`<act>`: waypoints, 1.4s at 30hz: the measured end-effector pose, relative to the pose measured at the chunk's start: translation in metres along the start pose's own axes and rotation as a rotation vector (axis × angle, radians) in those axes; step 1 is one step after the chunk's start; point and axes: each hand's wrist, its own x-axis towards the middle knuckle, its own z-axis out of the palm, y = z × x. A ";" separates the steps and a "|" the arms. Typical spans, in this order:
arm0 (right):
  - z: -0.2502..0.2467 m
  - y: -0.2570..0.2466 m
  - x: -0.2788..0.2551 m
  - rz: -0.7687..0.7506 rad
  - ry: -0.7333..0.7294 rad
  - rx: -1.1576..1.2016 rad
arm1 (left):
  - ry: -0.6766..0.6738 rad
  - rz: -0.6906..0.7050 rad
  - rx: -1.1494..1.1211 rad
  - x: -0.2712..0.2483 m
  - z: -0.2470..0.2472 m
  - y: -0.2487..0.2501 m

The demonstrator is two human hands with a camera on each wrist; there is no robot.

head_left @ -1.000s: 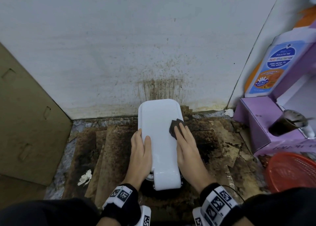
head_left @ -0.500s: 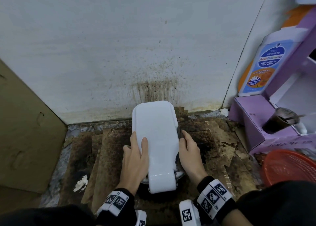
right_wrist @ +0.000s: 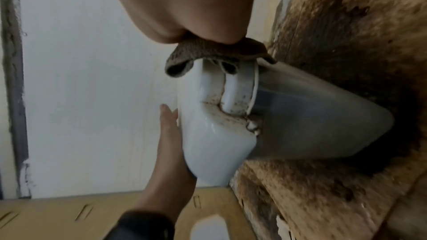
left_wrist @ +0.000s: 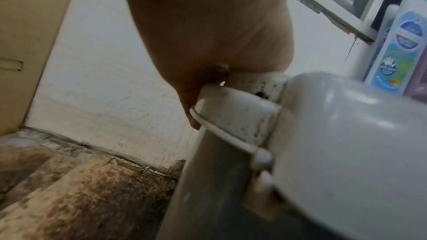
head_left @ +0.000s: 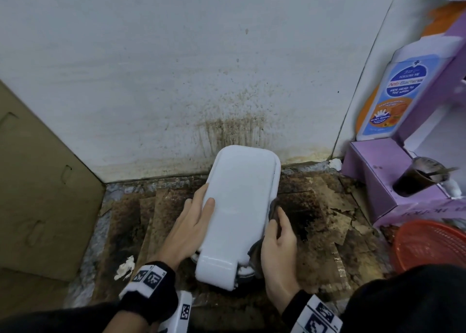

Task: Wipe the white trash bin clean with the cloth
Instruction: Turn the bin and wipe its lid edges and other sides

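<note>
The white trash bin (head_left: 239,201) stands on stained cardboard close to the wall, its lid shut and leaning a little to the left. My left hand (head_left: 194,221) holds the lid's left edge, thumb on top and fingers down the side. My right hand (head_left: 277,239) presses a dark grey cloth (head_left: 273,208) against the bin's right side, just under the lid rim. In the right wrist view the cloth (right_wrist: 208,52) is bunched between my fingers and the grimy rim of the bin (right_wrist: 215,134). The left wrist view shows my palm over the speckled rim (left_wrist: 242,109).
A tall cardboard box (head_left: 37,194) flanks the left. On the right are a purple box (head_left: 373,179), a cup of dark liquid (head_left: 418,179), a wash bottle (head_left: 393,93) and a red basket (head_left: 428,244). A crumpled tissue (head_left: 124,271) lies on the floor. The wall (head_left: 234,126) is splattered brown.
My right hand slid the cloth off the lid's top and down onto the bin's right side, then back toward me. The left hand stayed on the lid's left edge.
</note>
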 end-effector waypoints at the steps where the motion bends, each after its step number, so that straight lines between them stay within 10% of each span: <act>1: 0.005 0.003 -0.004 -0.011 -0.004 0.004 | -0.010 0.006 0.003 0.001 -0.004 -0.001; 12: 0.011 -0.013 0.086 0.005 -0.174 -0.022 | 0.235 -0.053 0.515 -0.013 -0.001 -0.010; 19: 0.019 -0.030 0.166 0.023 -0.251 -0.076 | 0.316 -0.336 0.115 -0.059 0.026 -0.014; 27: 0.021 -0.051 0.185 0.065 -0.320 -0.090 | 0.202 -0.285 -0.183 -0.076 0.021 -0.021; 35: 0.012 -0.042 0.169 0.038 -0.165 0.054 | 0.072 -0.163 -0.228 -0.064 -0.009 -0.024; 42: -0.010 -0.020 0.118 -0.016 0.400 0.249 | 0.034 -0.102 -0.074 -0.038 -0.042 -0.044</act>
